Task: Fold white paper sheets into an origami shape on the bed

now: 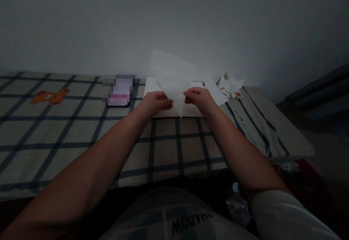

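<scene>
Dim room, checked cloth [68,134] spread across a low surface against a pale wall. Left hand [155,101] and right hand [200,99] both raised just above the cloth, fingers pinched on opposite edges of a folded white paper sheet [174,87], its lower corner pointing down between the two hands. Beneath and behind, a flat stack of white paper [152,85] lying on the cloth. Just right of it, a heap of crumpled paper scraps [230,84]. To the left, a dark phone [120,94], screen blurred. Farther left, an orange bear patch [50,96] printed on the fabric, well apart from the hands.
</scene>
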The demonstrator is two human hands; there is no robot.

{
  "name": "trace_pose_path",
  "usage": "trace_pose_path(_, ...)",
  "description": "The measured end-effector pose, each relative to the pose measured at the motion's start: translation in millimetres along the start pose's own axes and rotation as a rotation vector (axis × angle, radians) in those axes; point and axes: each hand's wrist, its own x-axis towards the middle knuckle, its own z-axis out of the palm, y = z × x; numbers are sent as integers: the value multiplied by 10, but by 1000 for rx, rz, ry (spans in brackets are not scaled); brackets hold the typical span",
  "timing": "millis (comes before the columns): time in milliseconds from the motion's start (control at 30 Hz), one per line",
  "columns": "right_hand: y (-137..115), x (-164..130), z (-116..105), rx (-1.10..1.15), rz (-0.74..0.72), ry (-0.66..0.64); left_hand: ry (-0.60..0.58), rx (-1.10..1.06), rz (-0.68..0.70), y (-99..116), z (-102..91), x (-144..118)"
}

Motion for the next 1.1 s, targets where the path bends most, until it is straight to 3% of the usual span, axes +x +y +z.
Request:
trace_pose_path(133,-29,-12,10,7,8,7,-46,97,4,36,9,-52)
trace_pose_path(267,-16,-11,2,8,0,-4,18,129,19,36,24,-46)
trace_pose_path(700,10,-10,3,41,0,-34,22,-164,-123,-1,41,23)
trace_pose_path(1100,-27,-1,12,83,20,74,-8,-235,-149,20,84,9)
